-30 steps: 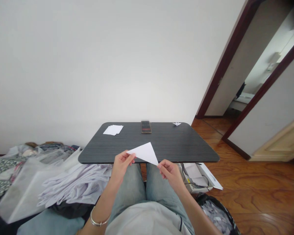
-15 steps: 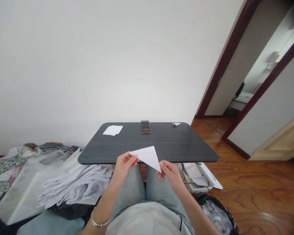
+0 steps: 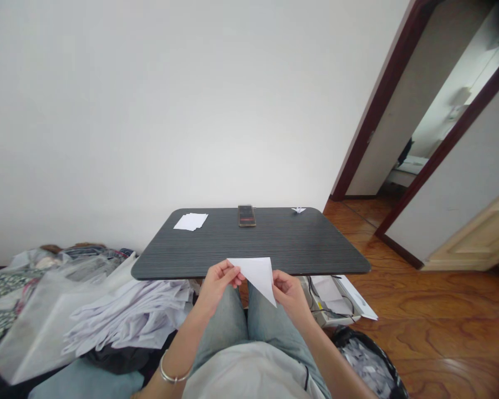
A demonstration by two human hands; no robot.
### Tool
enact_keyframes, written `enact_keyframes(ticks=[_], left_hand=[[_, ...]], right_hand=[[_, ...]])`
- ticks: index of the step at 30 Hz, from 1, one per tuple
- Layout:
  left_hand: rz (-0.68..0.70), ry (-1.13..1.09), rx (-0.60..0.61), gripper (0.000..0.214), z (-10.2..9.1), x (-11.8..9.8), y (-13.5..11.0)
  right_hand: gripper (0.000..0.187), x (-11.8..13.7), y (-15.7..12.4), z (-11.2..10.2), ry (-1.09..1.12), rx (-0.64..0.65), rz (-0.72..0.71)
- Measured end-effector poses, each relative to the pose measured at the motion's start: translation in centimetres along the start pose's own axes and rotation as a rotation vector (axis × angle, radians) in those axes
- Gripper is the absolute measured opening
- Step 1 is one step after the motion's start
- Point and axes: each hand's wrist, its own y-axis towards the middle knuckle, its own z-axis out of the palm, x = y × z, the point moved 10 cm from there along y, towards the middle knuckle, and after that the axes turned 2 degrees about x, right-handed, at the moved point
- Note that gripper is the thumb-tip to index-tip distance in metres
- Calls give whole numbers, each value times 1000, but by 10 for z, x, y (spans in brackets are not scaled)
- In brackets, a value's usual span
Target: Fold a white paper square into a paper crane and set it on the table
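Observation:
A white sheet of paper (image 3: 258,276), folded into a triangle, is held up over my lap at the table's near edge. My left hand (image 3: 221,281) pinches its left side between thumb and fingers. At the right edge my right hand (image 3: 288,291) is closed on the paper, its fingertips partly hidden. The triangle's long edge slants down to a point by the right hand. On the dark table (image 3: 216,252) lie a small stack of white paper squares (image 3: 190,221) at the far left and a folded paper crane (image 3: 298,210) at the far right.
A phone (image 3: 247,215) lies at the back middle of the table. Left of the table are piled clothes (image 3: 128,316) and a clear plastic bag (image 3: 54,316). On the right stand a box with cables (image 3: 332,302) and a black bag of paper scraps (image 3: 368,363).
The folded paper has turned clockwise and moved slightly lower, so its top edge now runs level. Both hands shifted a little with it, still gripping.

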Motion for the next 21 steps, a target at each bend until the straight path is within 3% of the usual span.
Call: enact_keyframes(ticks=[5, 11, 17, 21], left_hand=[[6, -67, 17, 38, 14, 3, -5], [68, -108, -43, 62, 15, -2, -10], [38, -83, -18, 82, 22, 7, -7], [12, -112, 9, 76, 28, 3, -14]], right_hand=[[20, 8, -4, -5, -253, -78, -65], [20, 23, -13, -8, -552, -207, -214], [22, 23, -15, 0, -628, -178, -256], [23, 20, -14, -3, -608, -182, -224]])
